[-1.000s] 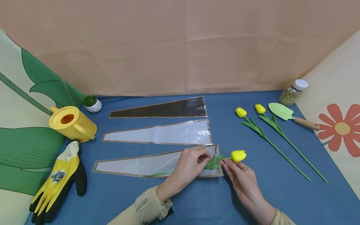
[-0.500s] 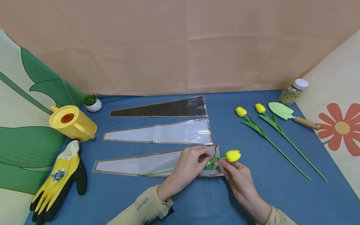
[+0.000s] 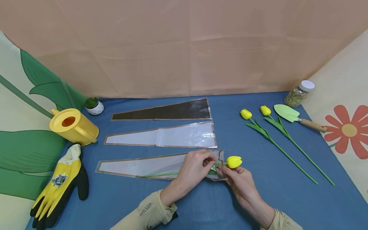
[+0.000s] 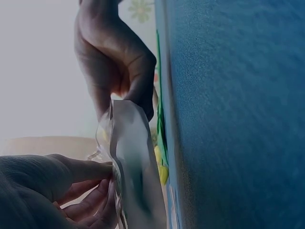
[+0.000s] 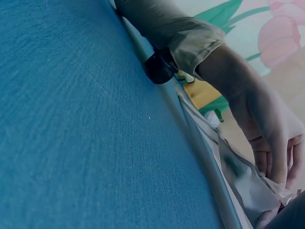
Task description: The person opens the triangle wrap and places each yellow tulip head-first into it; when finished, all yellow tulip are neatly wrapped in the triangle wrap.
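Observation:
A clear flower sleeve with a brown border lies nearest the person, its wide mouth to the right. Inside it runs the green stem of a yellow tulip, whose bloom sticks out past the mouth. My left hand pinches the sleeve's upper film near the mouth, thumb against fingers. At the mouth, my right hand pinches the tulip just below its bloom. In the left wrist view the lifted film stands between both hands. The tulip's leaves are partly hidden by film and fingers.
Behind lie a white sleeve and a dark sleeve. Two more tulips rest at right, near a trowel and a jar. At left are a watering can, a potted plant and a glove.
My right hand has moved left with the tulip, so its leaves and stem sit deeper in the sleeve and the bloom is closer to the mouth. My left hand has stayed in place.

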`<state>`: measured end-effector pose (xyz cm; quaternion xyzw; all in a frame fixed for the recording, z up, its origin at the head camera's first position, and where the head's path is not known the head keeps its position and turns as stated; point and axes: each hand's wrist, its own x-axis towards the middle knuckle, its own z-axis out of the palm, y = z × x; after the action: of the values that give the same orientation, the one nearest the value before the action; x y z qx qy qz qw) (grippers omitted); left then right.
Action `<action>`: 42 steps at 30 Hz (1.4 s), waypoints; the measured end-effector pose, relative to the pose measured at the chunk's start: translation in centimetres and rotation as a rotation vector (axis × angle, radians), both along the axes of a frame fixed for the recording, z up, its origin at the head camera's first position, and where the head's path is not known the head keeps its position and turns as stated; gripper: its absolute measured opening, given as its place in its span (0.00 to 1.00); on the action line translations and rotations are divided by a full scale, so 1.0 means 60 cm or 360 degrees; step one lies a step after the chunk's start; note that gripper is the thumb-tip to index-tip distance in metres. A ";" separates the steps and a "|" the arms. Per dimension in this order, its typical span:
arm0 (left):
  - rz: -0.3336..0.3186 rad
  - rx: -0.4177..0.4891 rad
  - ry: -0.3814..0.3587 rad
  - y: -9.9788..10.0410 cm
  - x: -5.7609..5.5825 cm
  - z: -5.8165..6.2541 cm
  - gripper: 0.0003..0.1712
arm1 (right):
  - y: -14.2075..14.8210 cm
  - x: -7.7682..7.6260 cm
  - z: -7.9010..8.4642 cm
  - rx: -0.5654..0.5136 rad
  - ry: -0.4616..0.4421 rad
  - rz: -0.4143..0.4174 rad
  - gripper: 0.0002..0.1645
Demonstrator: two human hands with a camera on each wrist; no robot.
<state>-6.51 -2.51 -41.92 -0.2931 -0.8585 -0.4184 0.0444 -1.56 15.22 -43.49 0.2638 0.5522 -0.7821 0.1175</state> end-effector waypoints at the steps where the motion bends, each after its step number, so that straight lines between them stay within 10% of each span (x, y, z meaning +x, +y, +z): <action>1: 0.0001 -0.0001 0.0000 0.000 0.000 0.000 0.05 | 0.000 0.000 0.000 0.0000 -0.0002 0.0002 0.24; 42: -0.0033 0.0021 -0.0086 -0.001 -0.003 -0.003 0.06 | 0.114 -0.001 -0.001 0.0254 0.0007 0.0153 0.33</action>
<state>-6.68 -2.59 -42.09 -0.2903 -0.8536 -0.4322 0.0189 -1.61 22.07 -43.57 0.2440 0.6251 -0.7296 0.1322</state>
